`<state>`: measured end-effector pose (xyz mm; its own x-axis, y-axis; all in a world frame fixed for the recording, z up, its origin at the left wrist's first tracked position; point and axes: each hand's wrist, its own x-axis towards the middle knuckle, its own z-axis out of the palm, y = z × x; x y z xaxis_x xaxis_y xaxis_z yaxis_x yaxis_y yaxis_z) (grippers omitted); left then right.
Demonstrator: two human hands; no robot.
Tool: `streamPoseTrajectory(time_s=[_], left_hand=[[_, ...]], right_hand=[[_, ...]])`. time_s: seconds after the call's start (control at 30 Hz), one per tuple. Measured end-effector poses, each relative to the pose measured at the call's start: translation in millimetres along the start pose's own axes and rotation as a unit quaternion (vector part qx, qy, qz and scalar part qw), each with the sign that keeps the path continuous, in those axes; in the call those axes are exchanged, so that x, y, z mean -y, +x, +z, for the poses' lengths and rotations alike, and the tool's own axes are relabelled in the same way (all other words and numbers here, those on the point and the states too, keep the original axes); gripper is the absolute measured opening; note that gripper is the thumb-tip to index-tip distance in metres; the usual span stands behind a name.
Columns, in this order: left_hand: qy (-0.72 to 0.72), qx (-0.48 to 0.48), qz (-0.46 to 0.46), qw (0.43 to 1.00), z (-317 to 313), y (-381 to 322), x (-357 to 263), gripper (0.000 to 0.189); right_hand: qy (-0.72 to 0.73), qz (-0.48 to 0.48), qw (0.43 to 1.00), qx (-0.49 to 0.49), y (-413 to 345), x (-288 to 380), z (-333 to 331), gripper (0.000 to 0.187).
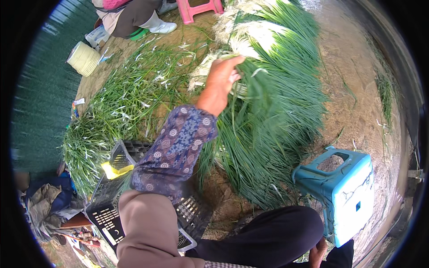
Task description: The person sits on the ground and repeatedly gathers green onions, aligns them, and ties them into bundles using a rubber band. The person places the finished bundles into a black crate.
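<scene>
My left hand [223, 75], in a patterned oversleeve, reaches forward, its fingers closed on some green onion leaves [258, 87], which look blurred. Beneath and beside it lies a large heap of green onions [285, 97], white stalks and roots to the left and long leaves to the right. A bit of bare skin [317, 253] shows at the bottom beside the dark trouser knee; it looks like part of my right hand, mostly hidden, and its grip cannot be told. Before me at the left stands a black plastic crate [107, 214] with a yellow strip [115, 170] on its rim.
A blue plastic stool [352, 197] is at the right. Loose green leaves and trimmings [134, 100] cover the ground at the left. Farther off are a seated person [134, 16] in white boots, a pink stool [199, 11] and a cream bucket [83, 59].
</scene>
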<state>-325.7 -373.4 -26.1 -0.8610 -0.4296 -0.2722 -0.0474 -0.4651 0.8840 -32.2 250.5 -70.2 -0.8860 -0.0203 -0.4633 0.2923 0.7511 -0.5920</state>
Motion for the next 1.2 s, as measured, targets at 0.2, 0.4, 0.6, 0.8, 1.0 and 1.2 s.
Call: streamPoseTrajectory(time_s=[0.2,0.4,0.6,0.8,1.0,1.2], left_hand=[[0.181,0.010,-0.084,0.980,16.0,3.6,13.4,0.050],[0.295,-0.155,0.055,0.941,-108.8,-8.6,-19.5,0.047],[0.317,-0.195,-0.130,0.919,-131.5,-31.5,54.3,0.065],[0.355,-0.048,0.080,0.930,-19.1,-13.3,92.1,0.043],[0.402,-0.093,0.175,0.894,56.6,-23.3,143.0,0.081],[0.336,-0.070,0.039,0.939,-24.3,-63.3,96.7,0.046]], right_hand=[[0.041,-0.018,0.999,0.003,-4.7,24.5,-3.8,0.028],[0.050,-0.031,0.998,-0.009,-6.4,5.4,7.2,0.025],[0.020,-0.030,0.999,0.003,-5.7,8.8,2.9,0.028],[0.060,-0.042,0.997,0.017,-7.0,7.9,7.6,0.029],[0.090,-0.013,0.996,0.004,-9.9,20.0,4.5,0.028],[0.080,0.010,0.997,0.004,-15.8,40.5,1.9,0.028]])
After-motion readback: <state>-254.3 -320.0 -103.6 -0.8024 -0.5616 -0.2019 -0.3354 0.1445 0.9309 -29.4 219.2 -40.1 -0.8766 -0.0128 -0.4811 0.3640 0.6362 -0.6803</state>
